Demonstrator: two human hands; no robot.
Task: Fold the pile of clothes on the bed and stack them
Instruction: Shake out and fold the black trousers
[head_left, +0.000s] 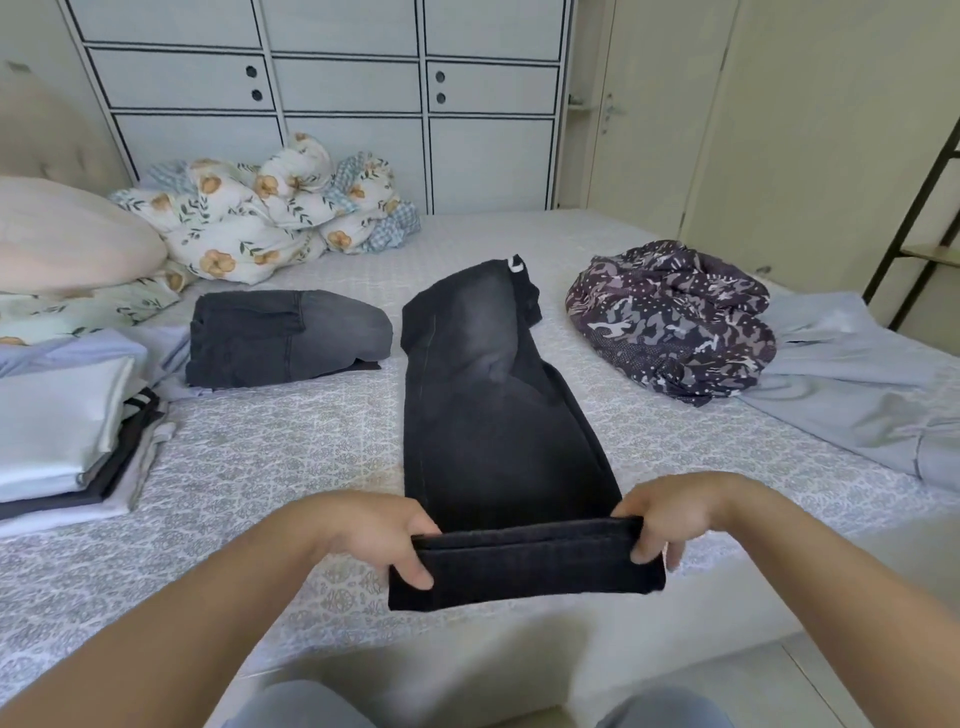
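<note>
The left hand (379, 535) and right hand (665, 525) each pinch a corner of the black jeans (483, 395) near hem — long axis runs straight away, waistband far.

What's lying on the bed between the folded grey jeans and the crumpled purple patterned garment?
The long black jeans, stretched out flat, seen in the head view.
</note>
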